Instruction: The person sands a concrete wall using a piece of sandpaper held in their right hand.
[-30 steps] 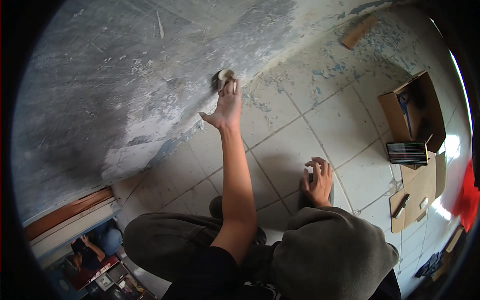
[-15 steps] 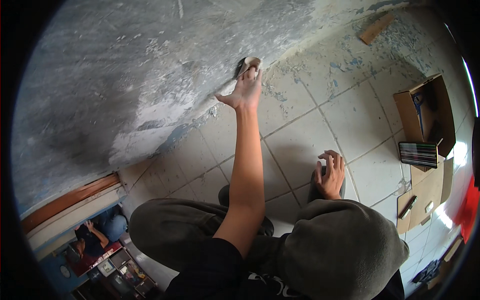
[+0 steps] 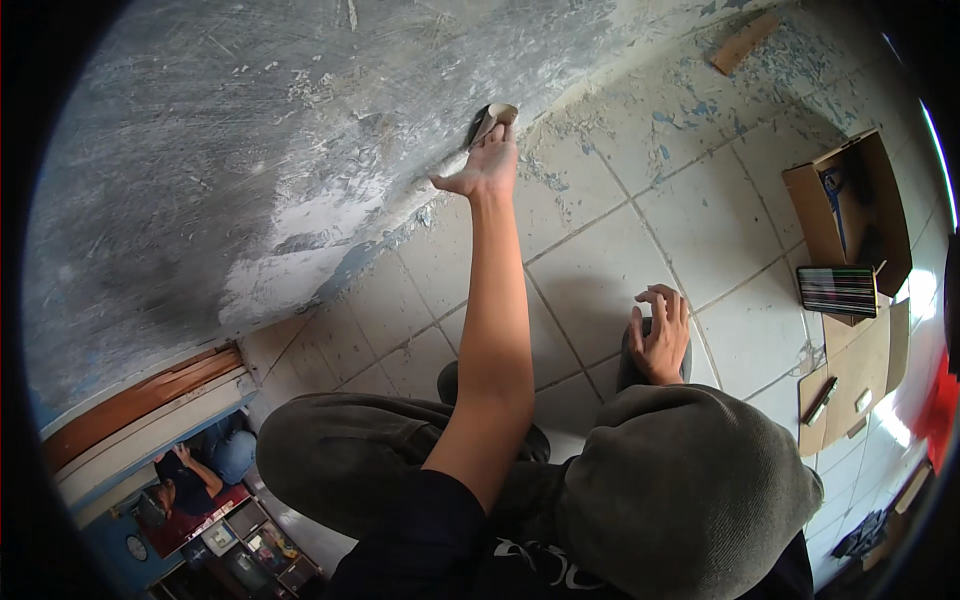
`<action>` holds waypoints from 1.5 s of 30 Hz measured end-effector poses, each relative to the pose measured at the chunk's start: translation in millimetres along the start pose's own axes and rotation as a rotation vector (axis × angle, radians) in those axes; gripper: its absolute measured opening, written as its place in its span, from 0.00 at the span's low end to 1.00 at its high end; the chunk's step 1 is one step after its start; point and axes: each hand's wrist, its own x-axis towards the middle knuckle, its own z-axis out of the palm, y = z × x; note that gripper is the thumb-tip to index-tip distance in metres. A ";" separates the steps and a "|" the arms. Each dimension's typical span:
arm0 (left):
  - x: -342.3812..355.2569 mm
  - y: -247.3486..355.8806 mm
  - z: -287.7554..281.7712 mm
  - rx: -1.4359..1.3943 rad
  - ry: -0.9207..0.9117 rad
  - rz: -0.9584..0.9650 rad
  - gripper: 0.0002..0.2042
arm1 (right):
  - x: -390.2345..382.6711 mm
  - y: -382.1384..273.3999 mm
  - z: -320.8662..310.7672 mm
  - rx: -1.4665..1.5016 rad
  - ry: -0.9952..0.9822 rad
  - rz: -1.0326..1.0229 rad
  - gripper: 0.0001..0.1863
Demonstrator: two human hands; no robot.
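My left hand (image 3: 483, 168) reaches forward to the base of the grey wall (image 3: 200, 170), palm up and thumb spread to the left. Its fingers are tucked into a curled piece of sandpaper (image 3: 497, 118), pale inside and dark outside, held against the wall. Whitish dust coats that palm. Scraped pale patches and scratches mark the wall around it. My right hand (image 3: 662, 338) rests by my right knee, fingers loosely bent and apart, holding nothing.
Paint flakes (image 3: 690, 115) litter the floor tiles along the wall. A wooden strip (image 3: 745, 45) lies far right. Right of me stand an open cardboard box (image 3: 815, 200), a dark striped case (image 3: 838, 290) and flattened cardboard (image 3: 860, 350). Another person (image 3: 195, 480) sits beyond a doorway, lower left.
The view has shifted slightly. My left hand stays at the wall base with the sandpaper, with at most a small movement; my right hand keeps its place at the knee.
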 end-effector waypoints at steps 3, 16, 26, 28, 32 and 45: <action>-11.3 2.0 -5.5 -0.020 -0.082 -0.006 0.54 | -1.9 1.1 -1.3 0.021 0.015 -0.016 0.10; -3.0 15.2 -0.4 -0.082 -0.028 -0.022 0.54 | -0.4 2.3 0.1 0.021 -0.044 0.017 0.11; -3.7 5.6 -7.6 -0.057 -0.047 -0.047 0.54 | 1.0 1.6 1.8 0.051 -0.018 0.004 0.11; -15.7 6.2 -0.7 -0.097 -0.124 -0.050 0.52 | 3.1 4.3 0.8 0.038 -0.018 0.024 0.11; -13.2 7.6 4.7 -0.049 -0.068 -0.066 0.52 | 1.7 3.0 -0.3 0.028 -0.035 0.049 0.10; -4.1 -3.1 -11.5 -0.015 0.007 -0.094 0.51 | 1.5 1.2 -0.2 0.045 -0.003 0.006 0.11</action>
